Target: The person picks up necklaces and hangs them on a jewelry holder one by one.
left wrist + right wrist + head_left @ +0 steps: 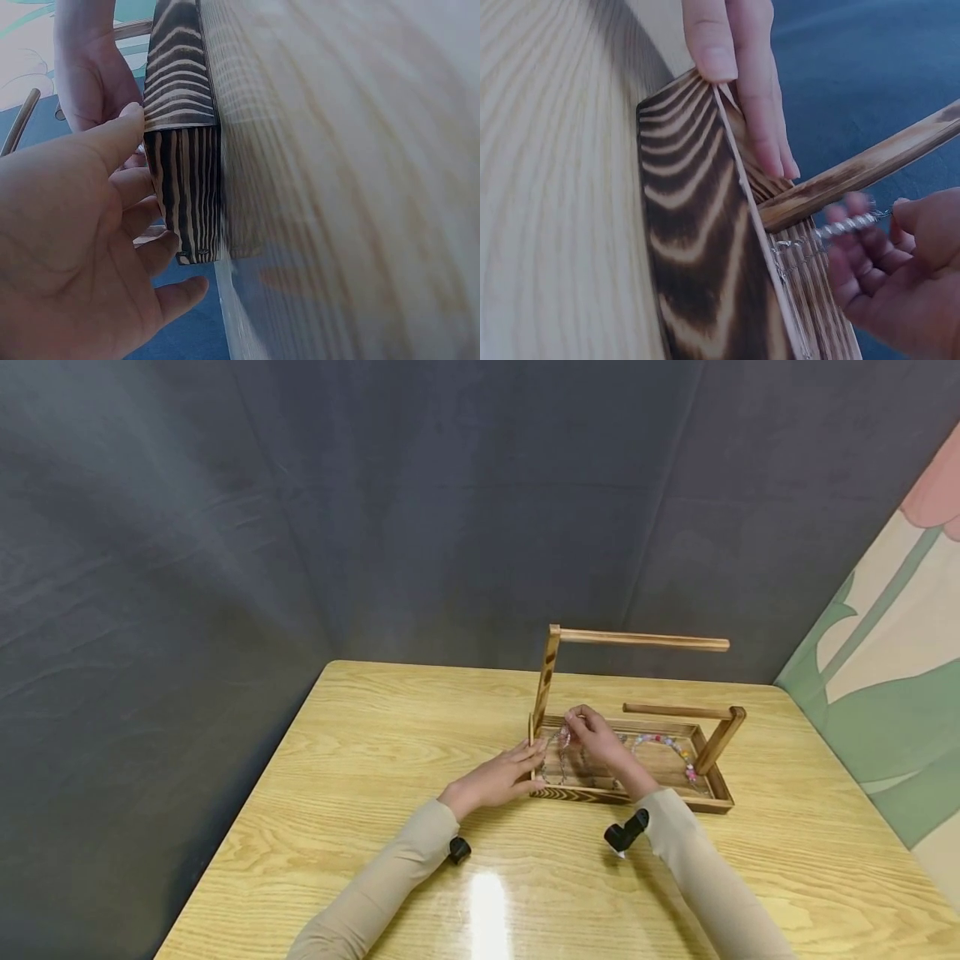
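A wooden jewellery stand has a shallow tray (712, 806) as its base, with dark burnt grain. At its left end my left hand (498, 777) holds the corner, thumb on the front rim and fingers over the end wall. Over the tray's left part, my right hand (596, 739) pinches a silver chain bracelet (847, 225) between thumb and finger. A shiny twisted section shows near the fingertips, and the lower chain hangs into the tray. Farther right in the tray lies a colourful beaded bracelet (660, 740), partly behind the right wrist.
From the tray's left end rises a tall post with a long bar (645, 640). A shorter post at the right carries a lower bar (671, 711). The stand sits on a wood-grain table (390, 718), with a dark curtain (450, 527) behind it.
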`<state>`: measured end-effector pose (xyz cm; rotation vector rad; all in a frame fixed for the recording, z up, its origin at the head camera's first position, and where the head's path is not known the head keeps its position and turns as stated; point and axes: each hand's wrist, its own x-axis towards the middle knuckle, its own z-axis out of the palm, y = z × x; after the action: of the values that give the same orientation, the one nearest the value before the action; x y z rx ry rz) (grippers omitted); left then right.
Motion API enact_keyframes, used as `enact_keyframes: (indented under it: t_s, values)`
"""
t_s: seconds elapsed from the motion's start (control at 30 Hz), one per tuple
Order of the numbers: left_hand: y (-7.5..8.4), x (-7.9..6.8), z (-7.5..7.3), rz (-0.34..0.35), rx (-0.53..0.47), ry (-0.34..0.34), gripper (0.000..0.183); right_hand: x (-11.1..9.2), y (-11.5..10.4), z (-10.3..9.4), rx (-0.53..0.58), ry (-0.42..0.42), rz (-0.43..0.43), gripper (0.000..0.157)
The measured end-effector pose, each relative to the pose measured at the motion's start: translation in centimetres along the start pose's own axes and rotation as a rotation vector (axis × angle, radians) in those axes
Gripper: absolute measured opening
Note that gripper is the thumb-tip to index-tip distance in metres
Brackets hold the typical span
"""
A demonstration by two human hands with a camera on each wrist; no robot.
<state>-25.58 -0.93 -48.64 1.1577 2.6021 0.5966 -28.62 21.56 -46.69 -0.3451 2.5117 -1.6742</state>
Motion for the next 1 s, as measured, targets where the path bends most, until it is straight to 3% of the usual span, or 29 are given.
enact_keyframes:
  t_s: [0.2, 0.4, 0.63, 1.0]
  values:
    - [-0.2, 0.1, 0.1, 0.020, 0.007, 0.016, 0.064, 0.1, -0.3, 0.2, 0.061, 0.012, -0.042, 0.038]
    - [-0.2, 0.1, 0.1, 0.020, -0.012, 0.004, 0.064, -0.3, -1.5, 0.2, 0.092, 0.038, -0.030, 0.034]
    - [-0.2, 0.0, 0.1, 0.020, -0.043, -0.013, 0.063, -0.2, -1.1, 0.3, 0.089, 0.080, -0.037, 0.037]
    - [-0.2, -0.1, 0.0, 0.026, -0.042, -0.022, 0.062, -0.5, -2.4, 0.2, 0.119, 0.035, -0.109, 0.032]
